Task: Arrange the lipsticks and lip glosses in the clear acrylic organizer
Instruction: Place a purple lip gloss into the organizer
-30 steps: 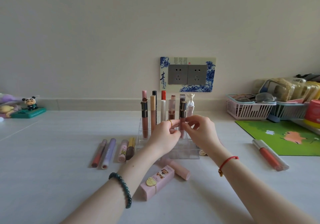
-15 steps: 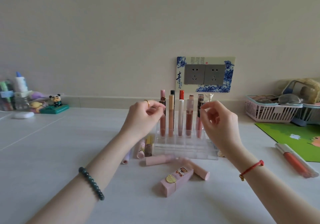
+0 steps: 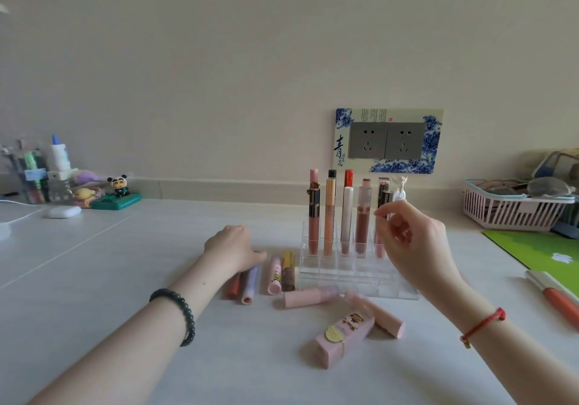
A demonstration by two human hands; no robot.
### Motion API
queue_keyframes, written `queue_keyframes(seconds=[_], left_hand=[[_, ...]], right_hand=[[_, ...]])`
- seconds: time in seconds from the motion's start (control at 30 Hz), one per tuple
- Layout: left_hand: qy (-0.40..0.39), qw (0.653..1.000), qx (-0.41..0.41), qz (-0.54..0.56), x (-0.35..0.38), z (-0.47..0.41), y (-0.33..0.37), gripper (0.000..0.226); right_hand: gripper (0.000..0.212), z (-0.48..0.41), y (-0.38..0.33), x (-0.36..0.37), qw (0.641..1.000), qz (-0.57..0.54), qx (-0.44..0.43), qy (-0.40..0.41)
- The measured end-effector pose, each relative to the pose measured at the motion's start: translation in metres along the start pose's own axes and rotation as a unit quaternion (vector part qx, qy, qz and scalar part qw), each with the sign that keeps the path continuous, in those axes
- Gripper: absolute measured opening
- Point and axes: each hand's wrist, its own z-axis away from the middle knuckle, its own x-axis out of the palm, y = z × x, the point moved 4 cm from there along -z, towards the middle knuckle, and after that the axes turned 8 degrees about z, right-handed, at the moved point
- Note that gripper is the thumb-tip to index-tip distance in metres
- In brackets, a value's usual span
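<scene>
The clear organizer (image 3: 395,295) sits on the white table (image 3: 94,279), in the middle, near the wall. A bunch of tall lip tubes (image 3: 329,216) stand up straight in its back slots, and the front slots look bare. The left hand (image 3: 233,248) is low on the table, just left of the organizer. It lies over the far ends of a red tube (image 3: 233,287) and a purple tube (image 3: 249,282) that lie flat side by side. Its fingers are hidden under the back of the hand, so it may be touching those tubes, but nobody can tell if it grips one. The right hand (image 3: 410,238) is up in the air in front of the right end of the organizer. Its fingers are loosely curled with the thumb near the first finger, and it holds nothing. A pink tube (image 3: 274,274) and a gold and brown tube (image 3: 288,271) lie flat between the purple tube and the organizer. Two more pale pink tubes (image 3: 308,297) lie flat in front of the organizer, and a pink box (image 3: 344,337) lies nearer still, touching one of them. An orange tube (image 3: 557,298) lies far off to the right, beside a green mat (image 3: 545,254).
</scene>
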Motion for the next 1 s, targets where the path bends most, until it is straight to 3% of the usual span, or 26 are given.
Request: queue_keyframes(seconds=[0.33,0.57,0.67,0.8,0.9,1.0], left_hand=[[-0.007,1.000,-0.001,0.030,0.008,-0.002,0.007,0.038],[0.018,0.986,0.040,0.164,-0.023,-0.001,0.010,0.047],[0.038,0.955,0.109,0.274,-0.045,0.006,0.023,0.030],[0.045,0.880,0.189,0.434,-0.065,0.022,0.050,0.011],[0.048,0.843,0.228,0.484,-0.066,0.032,0.070,0.008],[0.029,0.816,0.256,0.518,-0.057,0.041,0.087,0.004]], right_hand=[[0.008,0.000,-0.001,-0.002,1.000,0.005,0.005,-0.014],[0.009,-0.001,0.000,-0.003,1.000,0.002,0.012,-0.017],[0.009,-0.001,-0.004,-0.003,1.000,-0.008,0.006,-0.022],[0.013,-0.002,-0.014,0.002,0.991,-0.098,0.029,-0.091],[0.020,0.000,-0.024,0.008,0.968,-0.183,0.056,-0.161],[0.022,0.001,-0.030,0.011,0.958,-0.216,0.062,-0.178]])
